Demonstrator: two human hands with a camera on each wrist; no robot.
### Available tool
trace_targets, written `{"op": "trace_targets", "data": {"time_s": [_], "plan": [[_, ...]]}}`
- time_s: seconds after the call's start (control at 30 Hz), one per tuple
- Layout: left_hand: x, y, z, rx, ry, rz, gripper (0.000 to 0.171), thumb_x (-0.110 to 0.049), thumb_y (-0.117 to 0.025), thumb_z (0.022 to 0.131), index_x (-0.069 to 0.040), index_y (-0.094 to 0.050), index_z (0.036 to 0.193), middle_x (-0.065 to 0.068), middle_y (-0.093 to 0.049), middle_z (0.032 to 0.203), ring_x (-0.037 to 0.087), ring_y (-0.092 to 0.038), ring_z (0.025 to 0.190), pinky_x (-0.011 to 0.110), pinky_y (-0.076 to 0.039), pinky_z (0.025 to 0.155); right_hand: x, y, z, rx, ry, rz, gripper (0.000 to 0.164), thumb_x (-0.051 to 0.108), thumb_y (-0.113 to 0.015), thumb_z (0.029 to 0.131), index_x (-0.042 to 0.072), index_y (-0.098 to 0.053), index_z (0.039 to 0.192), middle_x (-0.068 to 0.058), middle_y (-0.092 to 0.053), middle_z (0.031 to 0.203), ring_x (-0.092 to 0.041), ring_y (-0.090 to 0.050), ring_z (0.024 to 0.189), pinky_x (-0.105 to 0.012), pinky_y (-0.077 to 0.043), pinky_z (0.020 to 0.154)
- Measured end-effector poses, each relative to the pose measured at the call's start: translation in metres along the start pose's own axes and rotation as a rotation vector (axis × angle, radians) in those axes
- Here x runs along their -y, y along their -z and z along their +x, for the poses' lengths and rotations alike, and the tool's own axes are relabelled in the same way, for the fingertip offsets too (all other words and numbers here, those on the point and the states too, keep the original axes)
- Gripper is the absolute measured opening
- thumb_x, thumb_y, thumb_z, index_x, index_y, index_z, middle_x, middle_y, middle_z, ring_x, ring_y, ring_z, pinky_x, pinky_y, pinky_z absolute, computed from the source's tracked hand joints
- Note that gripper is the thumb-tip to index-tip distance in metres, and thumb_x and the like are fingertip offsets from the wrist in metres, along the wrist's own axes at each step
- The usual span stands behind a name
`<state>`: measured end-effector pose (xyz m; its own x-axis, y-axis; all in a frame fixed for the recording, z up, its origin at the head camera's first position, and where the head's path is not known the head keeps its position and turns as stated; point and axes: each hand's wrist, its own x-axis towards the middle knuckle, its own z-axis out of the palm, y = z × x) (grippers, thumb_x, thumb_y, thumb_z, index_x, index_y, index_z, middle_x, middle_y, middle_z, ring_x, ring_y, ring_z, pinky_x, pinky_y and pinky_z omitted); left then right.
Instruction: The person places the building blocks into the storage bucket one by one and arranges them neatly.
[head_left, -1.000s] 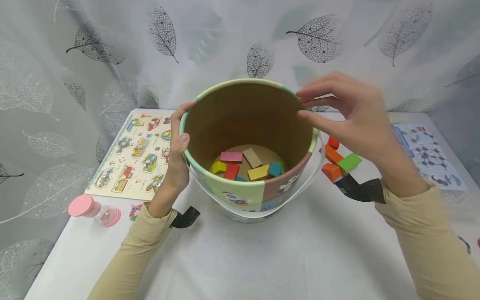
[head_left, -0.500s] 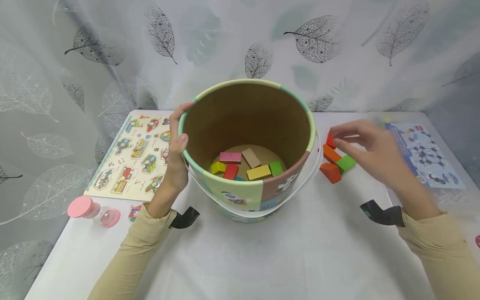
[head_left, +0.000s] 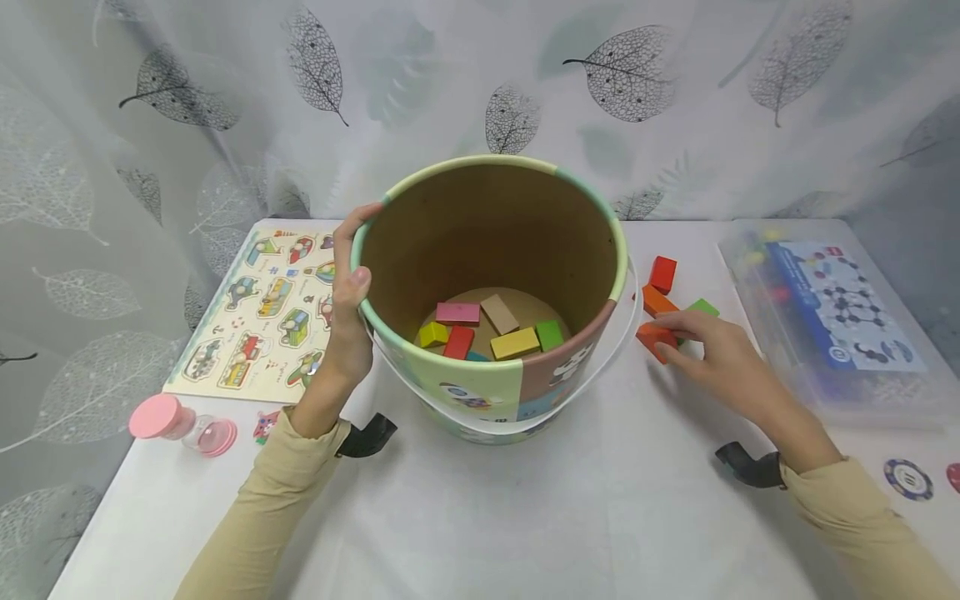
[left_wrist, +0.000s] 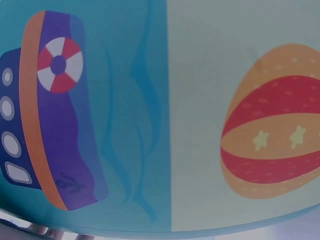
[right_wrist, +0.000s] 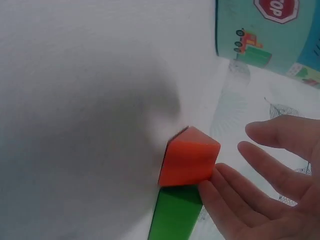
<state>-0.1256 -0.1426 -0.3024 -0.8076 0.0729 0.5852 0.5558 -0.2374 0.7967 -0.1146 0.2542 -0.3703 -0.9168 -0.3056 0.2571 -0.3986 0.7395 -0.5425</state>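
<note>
My left hand (head_left: 351, 325) grips the left rim of a large printed bucket (head_left: 480, 382), thumb inside the edge. Several coloured wooden blocks lie on the bucket's floor, among them a pink block (head_left: 458, 314) and a yellow one (head_left: 515, 343). To the right of the bucket, my right hand (head_left: 723, 358) is at an orange-red block (right_wrist: 190, 162). In the right wrist view its lower fingertips are by the block, while thumb and index stand apart from it. A green block (right_wrist: 175, 215) adjoins it. Behind are an orange block (head_left: 657, 301) and a red block (head_left: 663, 273).
A picture puzzle board (head_left: 258, 317) lies at the left, with a pink-capped sand timer (head_left: 183, 423) before it. A clear plastic case (head_left: 832, 400) stands right of the blocks, near a poker chip (head_left: 908, 479). The bucket's white handle (head_left: 600, 379) hangs in front.
My right hand has moved from the bucket's right rim to the loose blocks. A blue block seen at the rightmost of those inside no longer shows there. The left hand keeps its hold.
</note>
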Motion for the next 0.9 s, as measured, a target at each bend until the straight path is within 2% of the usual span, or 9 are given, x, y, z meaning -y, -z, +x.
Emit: {"op": "trace_targets", "data": {"time_s": [0.07,0.2,0.3,0.4,0.6,0.67,0.77,0.8,0.9], "plan": [[0.000,0.000,0.000,0.000,0.000,-0.005,0.065,-0.046,-0.046,0.087,-0.012,-0.035,0.142,0.017,-0.039,0.141,0.037,-0.037,0.129,0.041,-0.035,0.106,0.002,-0.002,0.002,0.000,0.020,-0.001,0.032,0.006,-0.076,0.081,0.010,-0.070,0.112,-0.007,-0.071,0.105,-0.030,-0.070,0.095,-0.002,-0.038,0.084],[-0.001,0.000,0.000,0.007,0.001,-0.013,0.064,-0.045,-0.045,0.087,-0.013,-0.035,0.142,0.017,-0.039,0.141,0.037,-0.037,0.129,0.042,-0.035,0.106,0.004,-0.005,0.004,0.002,0.065,0.044,0.035,0.004,-0.078,0.078,0.012,-0.070,0.111,-0.004,-0.071,0.105,-0.010,-0.066,0.095,0.001,-0.039,0.086],[-0.002,-0.001,0.000,0.016,0.005,-0.014,0.063,-0.044,-0.044,0.087,-0.013,-0.034,0.142,0.018,-0.039,0.142,0.037,-0.037,0.129,0.042,-0.035,0.105,0.002,-0.007,0.004,0.001,0.111,0.070,0.040,0.001,-0.081,0.073,0.014,-0.071,0.110,-0.001,-0.071,0.104,-0.001,-0.062,0.094,-0.001,-0.042,0.087],[-0.003,-0.001,0.000,0.021,0.006,-0.013,0.063,-0.043,-0.043,0.087,-0.013,-0.034,0.141,0.018,-0.038,0.142,0.037,-0.037,0.129,0.042,-0.035,0.105,0.000,-0.011,0.004,-0.003,0.114,0.076,0.043,-0.004,-0.082,0.069,0.010,-0.071,0.108,-0.003,-0.070,0.099,-0.004,-0.063,0.087,-0.002,-0.044,0.083],[-0.003,-0.001,0.001,0.016,0.005,-0.018,0.063,-0.043,-0.045,0.087,-0.013,-0.034,0.142,0.017,-0.039,0.142,0.037,-0.037,0.129,0.042,-0.034,0.106,-0.003,-0.016,0.002,0.027,0.036,0.033,0.040,-0.002,-0.083,0.068,0.004,-0.072,0.106,-0.007,-0.072,0.093,-0.022,-0.071,0.081,-0.013,-0.053,0.075],[-0.002,0.000,0.001,0.015,0.005,-0.017,0.064,-0.044,-0.045,0.087,-0.013,-0.034,0.142,0.016,-0.039,0.142,0.036,-0.036,0.129,0.042,-0.034,0.106,-0.001,-0.011,0.003,0.022,0.036,0.020,0.040,0.000,-0.083,0.068,0.006,-0.073,0.106,-0.006,-0.072,0.092,-0.020,-0.071,0.080,-0.011,-0.051,0.075],[-0.002,0.001,0.000,0.012,0.005,-0.012,0.064,-0.044,-0.045,0.087,-0.013,-0.034,0.142,0.017,-0.039,0.142,0.036,-0.036,0.129,0.042,-0.034,0.106,0.004,0.002,0.010,-0.010,0.061,0.061,0.039,-0.003,-0.082,0.069,0.003,-0.072,0.106,-0.007,-0.071,0.092,-0.008,-0.068,0.079,-0.006,-0.048,0.076],[-0.001,0.001,0.000,0.012,0.004,-0.013,0.064,-0.044,-0.045,0.087,-0.013,-0.034,0.142,0.017,-0.038,0.142,0.036,-0.036,0.129,0.042,-0.034,0.106,0.008,0.009,0.013,-0.022,0.054,0.063,0.039,-0.004,-0.081,0.069,0.004,-0.072,0.107,-0.005,-0.070,0.094,-0.002,-0.066,0.079,-0.004,-0.047,0.076],[0.000,0.002,0.001,0.011,0.004,-0.019,0.064,-0.045,-0.046,0.086,-0.013,-0.034,0.142,0.017,-0.039,0.142,0.037,-0.037,0.129,0.042,-0.035,0.106,0.024,0.036,0.023,-0.079,-0.009,0.064,0.042,0.000,-0.081,0.073,0.007,-0.071,0.113,0.013,-0.066,0.099,0.013,-0.058,0.083,0.000,-0.039,0.082]]}}
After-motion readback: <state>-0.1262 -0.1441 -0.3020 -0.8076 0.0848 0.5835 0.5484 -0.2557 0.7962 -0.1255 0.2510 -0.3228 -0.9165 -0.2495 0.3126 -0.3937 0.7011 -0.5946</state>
